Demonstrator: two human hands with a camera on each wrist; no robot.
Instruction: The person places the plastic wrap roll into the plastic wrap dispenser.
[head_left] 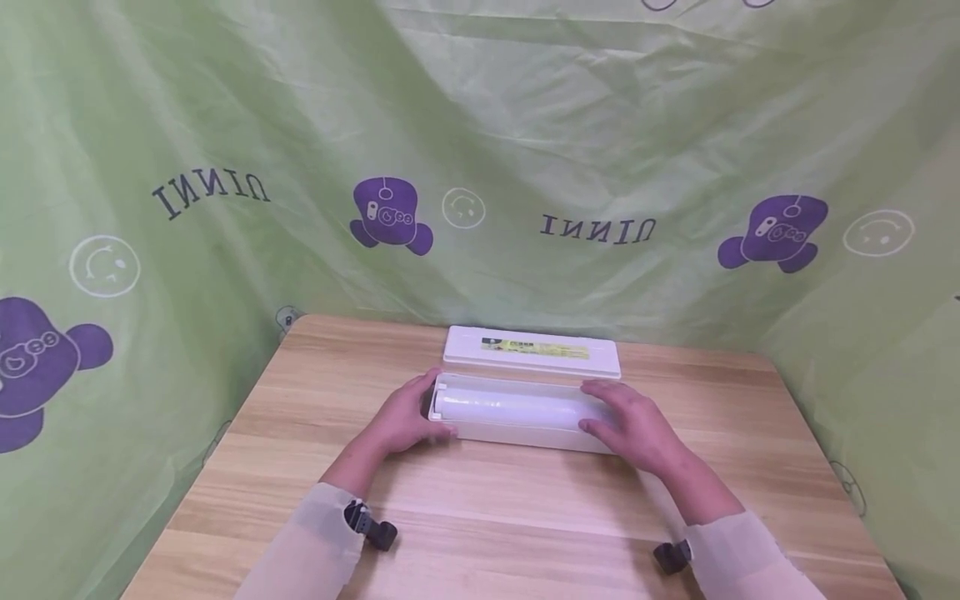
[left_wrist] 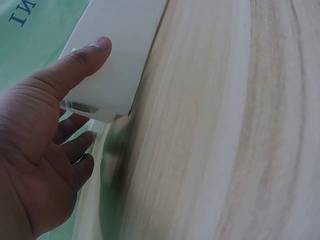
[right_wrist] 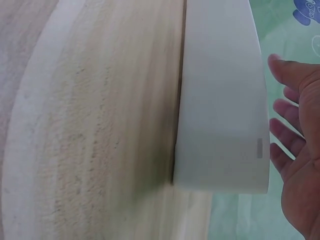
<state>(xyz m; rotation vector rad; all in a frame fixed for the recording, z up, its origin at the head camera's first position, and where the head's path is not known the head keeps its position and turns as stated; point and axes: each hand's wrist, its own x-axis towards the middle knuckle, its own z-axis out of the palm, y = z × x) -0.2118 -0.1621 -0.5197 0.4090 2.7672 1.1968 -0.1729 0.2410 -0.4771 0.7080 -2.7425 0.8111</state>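
A long white cling film box (head_left: 536, 435) stands uncovered on the table, with a roll of cling film (head_left: 510, 408) lying inside. At its left end, my left hand (head_left: 407, 414) grips the box, thumb on the front wall and fingers around the far side. The left wrist view shows that thumb (left_wrist: 82, 65) against the white wall (left_wrist: 117, 55). My right hand (head_left: 637, 425) hovers over the right end, its fingers loosely spread. In the right wrist view, the right hand (right_wrist: 305, 120) is by the box's upper edge, thumb apart from the wall.
Behind the box lies a white lid (head_left: 457, 346) with a yellow-green label, near the back edge of the wooden table (head_left: 510, 517). A green printed curtain (head_left: 495, 125) hangs behind and at both sides.
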